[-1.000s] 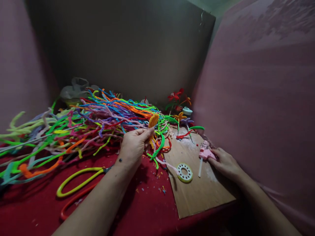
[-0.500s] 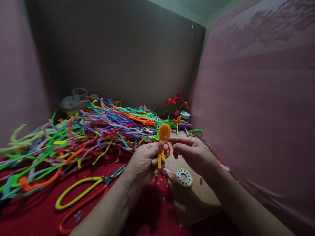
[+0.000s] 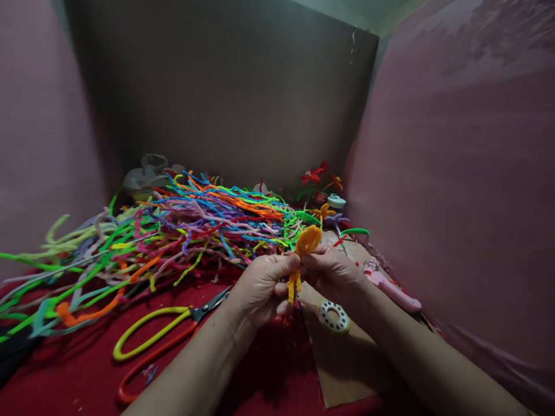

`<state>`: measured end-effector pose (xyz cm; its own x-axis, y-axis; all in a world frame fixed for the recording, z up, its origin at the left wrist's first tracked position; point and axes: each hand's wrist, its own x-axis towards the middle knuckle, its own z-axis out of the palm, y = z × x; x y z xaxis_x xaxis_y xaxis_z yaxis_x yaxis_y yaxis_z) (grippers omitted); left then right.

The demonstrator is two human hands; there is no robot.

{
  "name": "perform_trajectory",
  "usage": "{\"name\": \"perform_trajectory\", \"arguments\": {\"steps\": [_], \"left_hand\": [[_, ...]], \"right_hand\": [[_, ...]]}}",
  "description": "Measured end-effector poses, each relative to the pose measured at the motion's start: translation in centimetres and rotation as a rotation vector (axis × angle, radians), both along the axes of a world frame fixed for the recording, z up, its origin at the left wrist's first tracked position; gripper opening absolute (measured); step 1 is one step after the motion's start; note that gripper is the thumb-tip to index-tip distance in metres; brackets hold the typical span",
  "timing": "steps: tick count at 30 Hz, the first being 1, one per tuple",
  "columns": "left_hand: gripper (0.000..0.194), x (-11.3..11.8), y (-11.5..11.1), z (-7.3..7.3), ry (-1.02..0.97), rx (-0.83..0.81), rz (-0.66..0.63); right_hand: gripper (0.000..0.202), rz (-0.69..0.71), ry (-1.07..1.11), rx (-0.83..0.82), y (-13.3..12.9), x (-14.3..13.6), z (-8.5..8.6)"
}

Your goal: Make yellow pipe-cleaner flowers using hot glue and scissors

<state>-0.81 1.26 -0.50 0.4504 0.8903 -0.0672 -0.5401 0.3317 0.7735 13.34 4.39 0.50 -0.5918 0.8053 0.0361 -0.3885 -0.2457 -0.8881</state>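
Observation:
An orange-yellow looped pipe-cleaner piece [image 3: 308,240] is held upright, tilted a little to the right, its twisted ends hanging below the fingers. My left hand [image 3: 266,283] pinches it at its neck between thumb and fingers. Close against it on the right, my right hand [image 3: 332,268] has its thumb and fingertips pressed together at the base of the loops. Scissors [image 3: 199,314] with one yellow and one red handle lie by my left forearm. A round dotted tape roll [image 3: 334,317] rests on a cardboard sheet [image 3: 347,370] under my right forearm.
Many colourful pipe cleaners [image 3: 217,216] are heaped across the left and middle of the red cloth [image 3: 173,297]. Finished-looking flowers [image 3: 318,176] stand at the back right. Pink-handled pliers [image 3: 396,292] lie right of my right forearm. Pink sheeting [image 3: 455,202] rises on the right.
My right hand has closed in on the orange-yellow piece, which now leans right with its loops less flat. The view has shifted, so the surroundings appear further right.

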Motion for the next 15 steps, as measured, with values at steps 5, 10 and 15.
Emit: {"name": "perform_trajectory", "arguments": {"steps": [5, 10, 15], "left_hand": [[0.042, 0.2, -0.1, -0.1, 0.092, 0.041, 0.047], [0.041, 0.8, 0.1, -0.5, 0.176, 0.097, 0.134], [0.034, -1.3, 0.0, 1.7, 0.465, 0.294, 0.427]], "right_hand": [[0.023, -0.062, 0.042, -0.071, -0.1, -0.3, -0.8], [0.020, -0.127, 0.095, -0.078, -0.2, -0.6, -1.2], [0.015, -0.211, 0.016, -0.021, -0.1, -0.3, -0.2]]}}
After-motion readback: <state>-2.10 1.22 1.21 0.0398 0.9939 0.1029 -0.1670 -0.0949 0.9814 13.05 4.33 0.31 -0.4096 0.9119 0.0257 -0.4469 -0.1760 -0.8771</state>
